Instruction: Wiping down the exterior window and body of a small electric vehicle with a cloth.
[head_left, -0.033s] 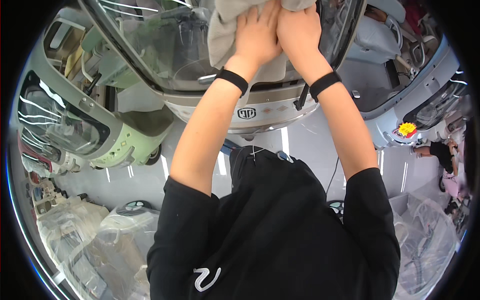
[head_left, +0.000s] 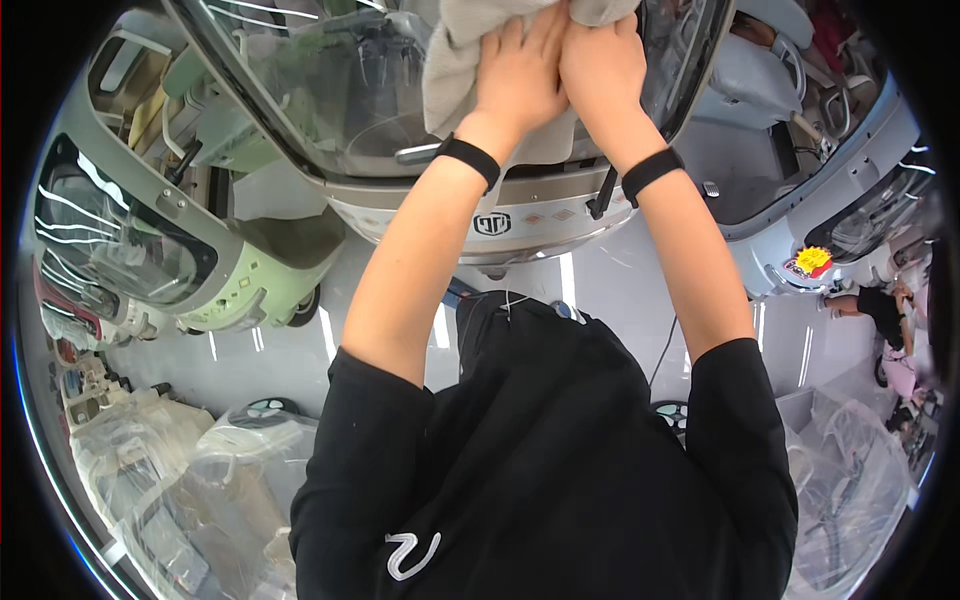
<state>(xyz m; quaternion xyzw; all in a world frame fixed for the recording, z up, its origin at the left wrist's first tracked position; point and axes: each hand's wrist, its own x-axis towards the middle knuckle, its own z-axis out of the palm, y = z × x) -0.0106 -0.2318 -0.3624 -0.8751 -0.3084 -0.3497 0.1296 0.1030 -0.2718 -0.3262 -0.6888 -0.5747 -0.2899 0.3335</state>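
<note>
Both my hands reach up to a grey cloth point(head_left: 448, 72) that lies against the windscreen point(head_left: 330, 95) of a small white vehicle point(head_left: 545, 215). My left hand point(head_left: 520, 78) presses on the cloth with its fingers spread over the fabric. Beside it and touching it, my right hand point(head_left: 600, 65) bunches the cloth's upper edge. A black band sits on each wrist. A black wiper arm point(head_left: 603, 195) rests at the lower rim of the glass, just below my right wrist. My black sleeves and chest fill the lower middle of the view.
A pale green small vehicle point(head_left: 255, 275) stands at the left and a light blue one point(head_left: 800, 215) at the right. Plastic-wrapped goods lie at the lower left point(head_left: 190, 480) and lower right point(head_left: 860, 480). Another person point(head_left: 872, 305) crouches at the far right.
</note>
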